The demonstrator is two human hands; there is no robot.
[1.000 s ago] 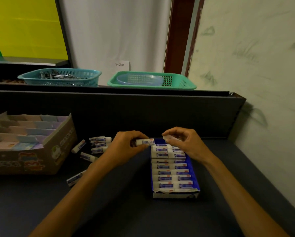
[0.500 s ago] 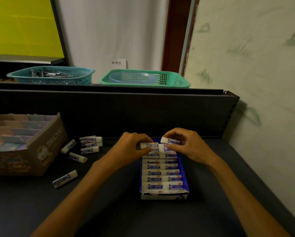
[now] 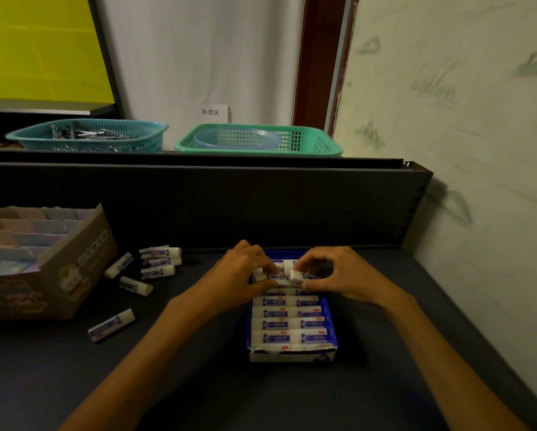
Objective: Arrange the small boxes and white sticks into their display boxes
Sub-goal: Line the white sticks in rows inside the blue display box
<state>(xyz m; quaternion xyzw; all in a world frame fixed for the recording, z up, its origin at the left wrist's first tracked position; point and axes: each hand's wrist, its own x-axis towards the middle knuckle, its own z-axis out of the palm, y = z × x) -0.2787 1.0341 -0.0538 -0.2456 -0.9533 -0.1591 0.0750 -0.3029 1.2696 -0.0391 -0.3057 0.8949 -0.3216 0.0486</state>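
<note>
A blue display box [image 3: 331, 325] on the dark table holds two columns of white sticks with blue labels. My left hand [image 3: 240, 276] pinches one white stick [image 3: 273, 277] at the box's far left end. My right hand [image 3: 343, 275] pinches another white stick [image 3: 298, 274] beside it, tilted, at the far right end. Several loose white sticks [image 3: 158, 262] lie on the table to the left, one [image 3: 111, 325] nearer to me. A cardboard display box [image 3: 74, 269] at the left edge holds small pastel boxes [image 3: 21, 234] in rows.
A dark upright panel [image 3: 198, 200] backs the table. Behind it stand a teal basket [image 3: 86, 135] with metal items and a green basket [image 3: 257, 140] holding a clear bowl. A pale wall [image 3: 478, 150] closes the right side.
Both hands have dropped lower onto the far end of the blue box, bringing their two sticks down among the rows. The view has shifted slightly.
</note>
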